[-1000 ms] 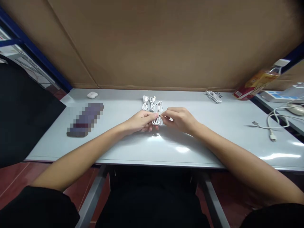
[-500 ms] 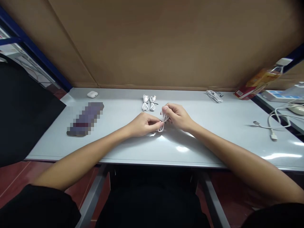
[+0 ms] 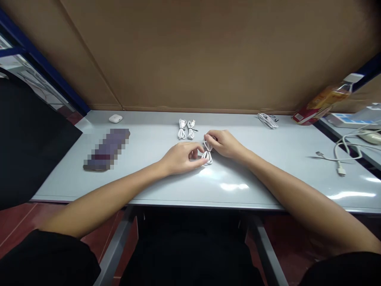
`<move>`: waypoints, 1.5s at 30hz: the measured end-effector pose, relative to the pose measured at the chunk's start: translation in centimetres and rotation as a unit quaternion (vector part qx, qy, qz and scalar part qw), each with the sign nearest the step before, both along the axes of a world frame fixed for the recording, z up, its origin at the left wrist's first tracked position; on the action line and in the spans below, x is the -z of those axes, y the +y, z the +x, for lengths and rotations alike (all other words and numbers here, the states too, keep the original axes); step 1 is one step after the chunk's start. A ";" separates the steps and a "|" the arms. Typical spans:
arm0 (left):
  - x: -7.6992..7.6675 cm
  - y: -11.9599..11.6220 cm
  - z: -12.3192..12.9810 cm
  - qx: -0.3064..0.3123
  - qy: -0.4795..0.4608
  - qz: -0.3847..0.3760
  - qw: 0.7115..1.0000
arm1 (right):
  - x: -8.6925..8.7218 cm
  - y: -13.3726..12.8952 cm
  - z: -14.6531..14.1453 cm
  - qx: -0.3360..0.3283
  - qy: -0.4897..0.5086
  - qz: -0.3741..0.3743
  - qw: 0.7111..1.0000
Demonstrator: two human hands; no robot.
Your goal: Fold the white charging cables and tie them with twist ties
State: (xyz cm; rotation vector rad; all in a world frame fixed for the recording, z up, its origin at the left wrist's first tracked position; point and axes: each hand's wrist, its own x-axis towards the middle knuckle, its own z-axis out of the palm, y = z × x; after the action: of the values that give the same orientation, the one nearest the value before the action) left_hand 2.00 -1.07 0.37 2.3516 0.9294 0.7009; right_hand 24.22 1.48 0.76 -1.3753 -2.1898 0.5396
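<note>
A white charging cable (image 3: pixel 208 157), coiled into loops and bound at its middle with a dark twist tie, is between my hands. My right hand (image 3: pixel 222 142) pinches the upper end of the coil with thumb and fingers. At the coil's left side my left hand (image 3: pixel 184 157) has its thumb and index finger apart, the thumb tip touching or just beside the lower loops. Just behind, two more white cable bundles, a left one (image 3: pixel 182 129) and a right one (image 3: pixel 191 130), lie side by side, each tied with a dark tie.
Another coiled white cable (image 3: pixel 268 120) lies at the back right of the grey table (image 3: pixel 154 190). A drink bottle (image 3: pixel 324 101) leans by the partition. One loose cable (image 3: pixel 342 159) hangs over the right edge. To the left are a white earbud case (image 3: pixel 115 118) and a pixelated object (image 3: pixel 107 150).
My left thumb and index finger have spread from their pinch at the tie, so the bound middle now shows. The coil has shifted slightly right, with my right hand still at its top.
</note>
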 end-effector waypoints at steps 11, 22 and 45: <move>0.7 0.6 0.5 0.050 0.091 0.179 0.978 | -0.3 0.7 0.8 0.106 -0.085 0.061 0.989; -0.1 5.9 2.1 0.008 0.212 0.315 0.925 | -0.7 0.7 2.6 0.128 -0.064 0.039 0.989; 0.4 -2.3 -3.2 -0.006 0.266 0.045 0.963 | 2.2 -6.5 -1.3 -0.050 -0.203 0.045 0.977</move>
State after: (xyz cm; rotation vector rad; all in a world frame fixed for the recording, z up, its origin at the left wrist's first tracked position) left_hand -1.16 -3.39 -0.06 2.6745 1.1481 0.1025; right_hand 22.93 -5.06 -1.47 -1.4308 -2.5821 0.1996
